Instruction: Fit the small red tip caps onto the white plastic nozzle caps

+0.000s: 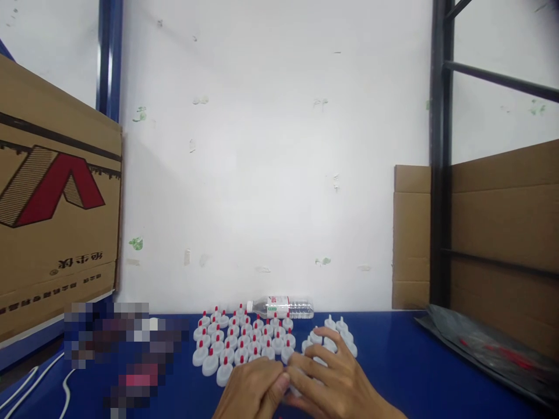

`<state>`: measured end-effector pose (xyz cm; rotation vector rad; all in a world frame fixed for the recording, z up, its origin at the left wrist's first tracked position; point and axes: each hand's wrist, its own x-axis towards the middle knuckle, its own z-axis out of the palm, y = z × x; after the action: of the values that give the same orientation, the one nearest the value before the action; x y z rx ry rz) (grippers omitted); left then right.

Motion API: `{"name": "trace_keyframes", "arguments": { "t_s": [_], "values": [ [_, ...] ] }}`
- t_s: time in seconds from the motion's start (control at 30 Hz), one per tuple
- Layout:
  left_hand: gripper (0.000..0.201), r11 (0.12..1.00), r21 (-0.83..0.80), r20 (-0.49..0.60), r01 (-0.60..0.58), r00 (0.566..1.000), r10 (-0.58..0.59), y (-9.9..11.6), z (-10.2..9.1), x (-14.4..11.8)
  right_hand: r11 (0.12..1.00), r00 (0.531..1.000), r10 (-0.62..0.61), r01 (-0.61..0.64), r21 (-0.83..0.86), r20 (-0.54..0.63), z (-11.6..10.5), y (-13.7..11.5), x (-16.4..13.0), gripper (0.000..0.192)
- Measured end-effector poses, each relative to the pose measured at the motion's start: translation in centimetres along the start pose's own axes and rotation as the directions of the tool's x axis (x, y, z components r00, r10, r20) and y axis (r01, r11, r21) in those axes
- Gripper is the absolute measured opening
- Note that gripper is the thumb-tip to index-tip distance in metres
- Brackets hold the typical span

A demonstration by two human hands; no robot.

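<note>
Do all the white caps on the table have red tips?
No: caps in the right-hand group show plain white tips, unlike the red-tipped caps in the larger group to the left.

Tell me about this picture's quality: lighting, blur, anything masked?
Head view: white wall brightest around its middle, dimmer toward the edges; head view: coarse pixel blocks mask a patch at the lower left of the blue table; head view: red-tipped white caps look slightly soft, though countable in places.

Bright, diffuse light fills the white wall [271, 151], while coarse pixelation hides part of the blue table [388, 355].
</note>
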<state>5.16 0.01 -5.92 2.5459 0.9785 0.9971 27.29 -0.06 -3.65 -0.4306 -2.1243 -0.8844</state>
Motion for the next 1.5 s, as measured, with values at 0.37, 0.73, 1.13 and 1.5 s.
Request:
{"name": "trace_keyframes", "arguments": {
  "t_s": [0.37,0.73,1.13,1.5],
  "values": [
    [0.036,0.945,0.289,0.061,0.151,0.983,-0.176,-1.2,-4.4,-0.5,0.762,0.759,0.644,-0.628,-0.158,0.095,-0.5,9.7,-6.8,0.019],
    [0.024,0.893,0.451,0.230,0.014,0.964,-0.131,-2.2,-3.3,-0.5,0.783,0.759,0.622,-0.603,-0.153,0.192,0.0,8.6,-6.3,0.023],
    [0.017,0.899,0.437,0.276,0.004,0.951,-0.138,-1.1,-4.3,-0.3,0.771,0.594,0.617,-0.588,-0.245,0.516,4.3,10.2,-2.7,0.019],
    [0.018,0.919,0.385,0.225,0.084,0.957,-0.182,-0.6,-5.1,-0.4,0.759,0.558,0.622,-0.602,-0.248,0.550,4.0,10.6,-3.9,0.027]
  ]
}}
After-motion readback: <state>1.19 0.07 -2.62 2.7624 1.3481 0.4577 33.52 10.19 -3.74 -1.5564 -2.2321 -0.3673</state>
